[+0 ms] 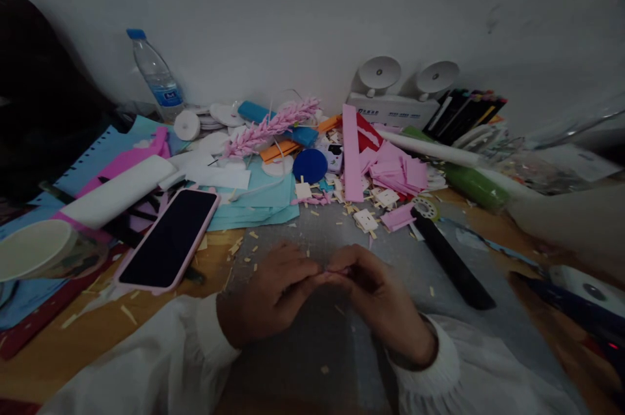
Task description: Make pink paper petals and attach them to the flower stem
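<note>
My left hand [266, 294] and my right hand [378, 298] meet over a grey mat [439, 311] near the table's front edge. Both are closed in a pinch, fingertips touching, on a tiny pink paper piece [326, 276] held between them. White sleeves cover both wrists. A stack of pink paper strips [398, 171] and a long pink strip [351, 154] lie beyond the hands. A pink paper flower spike [273, 125] rests further back.
A phone in a pink case [168, 239] lies left of my hands. A black bar [452, 258] lies to the right. A water bottle [156, 76], teal paper [266, 197], a blue disc [310, 165], marker pens [463, 112] and paper scraps crowd the table.
</note>
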Action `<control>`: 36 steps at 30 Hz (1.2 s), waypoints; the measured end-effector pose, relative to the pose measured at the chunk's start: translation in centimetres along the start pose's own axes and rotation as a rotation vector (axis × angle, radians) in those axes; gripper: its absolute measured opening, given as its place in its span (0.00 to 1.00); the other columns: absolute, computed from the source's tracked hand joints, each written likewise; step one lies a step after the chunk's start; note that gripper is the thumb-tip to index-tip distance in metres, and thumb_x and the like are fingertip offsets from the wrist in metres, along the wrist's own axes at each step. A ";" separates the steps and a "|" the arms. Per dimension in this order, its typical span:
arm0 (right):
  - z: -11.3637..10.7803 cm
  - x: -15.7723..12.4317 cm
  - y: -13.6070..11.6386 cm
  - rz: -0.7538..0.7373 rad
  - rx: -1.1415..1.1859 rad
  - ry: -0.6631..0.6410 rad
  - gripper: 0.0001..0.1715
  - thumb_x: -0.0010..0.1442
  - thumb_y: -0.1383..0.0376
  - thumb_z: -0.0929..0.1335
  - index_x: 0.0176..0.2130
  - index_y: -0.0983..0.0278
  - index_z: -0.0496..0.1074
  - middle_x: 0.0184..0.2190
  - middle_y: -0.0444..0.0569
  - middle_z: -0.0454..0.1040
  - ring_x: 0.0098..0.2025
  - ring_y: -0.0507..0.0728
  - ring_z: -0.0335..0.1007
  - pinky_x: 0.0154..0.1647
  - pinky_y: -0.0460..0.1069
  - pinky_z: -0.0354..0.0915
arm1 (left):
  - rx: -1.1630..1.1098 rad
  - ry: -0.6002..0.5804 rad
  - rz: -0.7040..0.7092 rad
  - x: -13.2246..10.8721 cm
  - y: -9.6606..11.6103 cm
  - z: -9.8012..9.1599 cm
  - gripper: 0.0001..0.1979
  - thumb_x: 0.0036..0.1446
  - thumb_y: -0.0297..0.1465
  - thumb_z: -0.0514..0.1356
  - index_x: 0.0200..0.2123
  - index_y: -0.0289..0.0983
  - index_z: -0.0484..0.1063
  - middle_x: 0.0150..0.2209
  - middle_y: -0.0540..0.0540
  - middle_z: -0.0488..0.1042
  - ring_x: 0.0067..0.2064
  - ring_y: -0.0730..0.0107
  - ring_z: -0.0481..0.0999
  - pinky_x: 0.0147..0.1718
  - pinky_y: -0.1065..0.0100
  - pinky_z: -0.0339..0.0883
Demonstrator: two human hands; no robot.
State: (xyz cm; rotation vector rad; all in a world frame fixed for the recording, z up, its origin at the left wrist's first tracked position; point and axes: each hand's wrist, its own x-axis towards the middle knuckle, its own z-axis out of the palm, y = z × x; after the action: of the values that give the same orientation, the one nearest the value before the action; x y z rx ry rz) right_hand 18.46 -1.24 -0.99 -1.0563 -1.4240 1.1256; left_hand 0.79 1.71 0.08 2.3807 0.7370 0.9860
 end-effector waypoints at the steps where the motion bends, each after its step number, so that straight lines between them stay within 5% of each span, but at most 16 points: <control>1: 0.0 -0.1 0.1 -0.052 -0.017 0.002 0.09 0.58 0.61 0.71 0.30 0.62 0.69 0.26 0.43 0.70 0.29 0.52 0.68 0.29 0.45 0.65 | -0.037 -0.013 -0.033 0.0 0.1 -0.1 0.13 0.64 0.28 0.52 0.27 0.35 0.69 0.24 0.49 0.67 0.28 0.70 0.66 0.30 0.67 0.61; 7: -0.5 -0.1 0.1 -0.275 -0.144 -0.056 0.07 0.60 0.73 0.68 0.35 0.61 0.72 0.33 0.46 0.73 0.35 0.53 0.71 0.35 0.48 0.67 | -0.383 -0.101 -0.383 -0.2 0.0 -0.3 0.19 0.65 0.35 0.50 0.22 0.35 0.66 0.21 0.53 0.63 0.25 0.75 0.63 0.25 0.72 0.57; 11: -0.4 -0.2 -0.2 -0.274 -0.170 -0.049 0.07 0.59 0.73 0.69 0.36 0.61 0.72 0.33 0.46 0.73 0.36 0.53 0.71 0.36 0.48 0.67 | -0.502 -0.028 -0.532 -0.3 -0.4 -0.3 0.23 0.66 0.40 0.45 0.23 0.35 0.67 0.21 0.52 0.63 0.25 0.74 0.64 0.25 0.72 0.59; 17: 0.1 -0.6 0.4 -0.226 -0.186 0.002 0.08 0.58 0.69 0.70 0.38 0.60 0.68 0.31 0.45 0.71 0.34 0.53 0.70 0.34 0.47 0.68 | -0.445 0.015 -0.387 0.1 0.1 -0.2 0.10 0.56 0.36 0.62 0.34 0.35 0.72 0.31 0.48 0.72 0.34 0.69 0.72 0.35 0.69 0.66; 23: 0.0 -0.8 0.3 -0.149 -0.168 -0.006 0.13 0.57 0.67 0.70 0.42 0.59 0.65 0.36 0.45 0.69 0.38 0.54 0.68 0.38 0.48 0.66 | -0.442 0.094 -0.390 0.1 0.1 0.2 0.06 0.55 0.32 0.64 0.30 0.35 0.72 0.30 0.49 0.74 0.33 0.71 0.73 0.34 0.70 0.66; 26: -0.2 -0.6 -0.3 0.011 -0.069 -0.034 0.11 0.61 0.57 0.67 0.40 0.61 0.64 0.33 0.44 0.67 0.34 0.53 0.65 0.33 0.47 0.64 | -0.355 0.150 -0.254 -0.1 -0.2 0.1 0.02 0.55 0.28 0.64 0.33 0.36 0.73 0.32 0.49 0.74 0.36 0.71 0.74 0.37 0.70 0.68; 32: -0.2 -0.2 -0.2 0.536 0.138 -0.307 0.38 0.63 0.40 0.51 0.22 0.64 0.65 0.16 0.44 0.63 0.17 0.49 0.55 0.18 0.46 0.51 | -0.117 0.039 0.065 -0.5 -0.5 0.0 0.08 0.60 0.24 0.59 0.42 0.36 0.74 0.37 0.45 0.74 0.40 0.70 0.73 0.40 0.69 0.69; 36: 0.1 -0.2 0.2 0.619 0.259 -0.314 0.33 0.62 0.42 0.55 0.21 0.63 0.58 0.12 0.38 0.56 0.14 0.47 0.47 0.15 0.44 0.43 | -0.010 0.068 0.137 -0.8 -0.6 0.2 0.08 0.61 0.24 0.57 0.43 0.35 0.73 0.37 0.44 0.74 0.38 0.69 0.72 0.39 0.67 0.69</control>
State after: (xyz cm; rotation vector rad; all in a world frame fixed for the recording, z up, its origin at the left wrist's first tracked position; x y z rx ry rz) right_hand 18.43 -1.41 -1.21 -1.2023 -1.1581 1.9363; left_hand 0.29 1.68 -0.80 2.4263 0.5975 1.1287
